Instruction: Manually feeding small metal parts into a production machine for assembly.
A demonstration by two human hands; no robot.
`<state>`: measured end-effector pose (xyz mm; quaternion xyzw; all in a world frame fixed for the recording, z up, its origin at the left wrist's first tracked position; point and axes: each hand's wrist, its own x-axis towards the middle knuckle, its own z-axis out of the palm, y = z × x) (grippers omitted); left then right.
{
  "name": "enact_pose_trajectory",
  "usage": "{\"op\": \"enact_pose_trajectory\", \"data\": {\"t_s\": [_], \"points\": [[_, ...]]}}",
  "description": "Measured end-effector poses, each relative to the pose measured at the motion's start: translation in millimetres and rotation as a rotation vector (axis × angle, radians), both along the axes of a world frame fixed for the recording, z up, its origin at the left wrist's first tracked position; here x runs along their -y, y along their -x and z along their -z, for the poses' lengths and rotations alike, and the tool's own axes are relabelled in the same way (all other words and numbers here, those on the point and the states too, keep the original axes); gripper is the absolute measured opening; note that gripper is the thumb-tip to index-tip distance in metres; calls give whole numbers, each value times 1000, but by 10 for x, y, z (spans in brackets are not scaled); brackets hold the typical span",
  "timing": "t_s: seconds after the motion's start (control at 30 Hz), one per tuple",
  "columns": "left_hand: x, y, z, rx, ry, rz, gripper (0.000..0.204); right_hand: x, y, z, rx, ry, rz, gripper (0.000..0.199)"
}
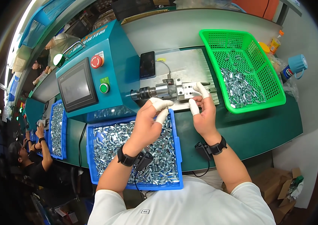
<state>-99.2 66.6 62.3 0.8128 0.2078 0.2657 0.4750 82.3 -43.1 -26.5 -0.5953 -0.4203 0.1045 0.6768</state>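
Observation:
My left hand (147, 122), white covers on its fingertips, is just in front of the clamping fixture's spindle (155, 91). Its thumb and forefinger curl close together; whatever may be between them is too small or hidden to name. My right hand (205, 116), also with white fingertip covers, is at the metal fixture block (185, 91). Its forefinger reaches over the block's right end, while the thumb stays apart in front. Below my left hand lies a blue tray (179, 165) heaped with small shiny metal sleeves (110, 144).
The teal machine (125, 56) carries a screen (77, 90), a red knob (96, 61) and a green button (104, 88). Behind the fixture lies a phone (147, 64). A green basket (275, 80) at right holds more metal pieces. Another person (31, 161) works at far left.

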Motion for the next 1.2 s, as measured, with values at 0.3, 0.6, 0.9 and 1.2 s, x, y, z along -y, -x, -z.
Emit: {"op": "enact_pose_trajectory", "data": {"t_s": [0.3, 0.6, 0.9, 1.2], "points": [[-57, -338, -115, -96, -528, 36, 38, -14, 1, -12, -6, 22, 10, 63], [-198, -459, 36, -43, -573, -36, 34, -5, 3, -21, -9, 15, 0, 63], [-498, -771, 211, -49, -802, -62, 24, -6, 16, -35, -15, 13, -13, 62], [-566, -831, 129, -117, -730, -26, 25, -3, -10, -18, -18, 20, -20, 61]]}}
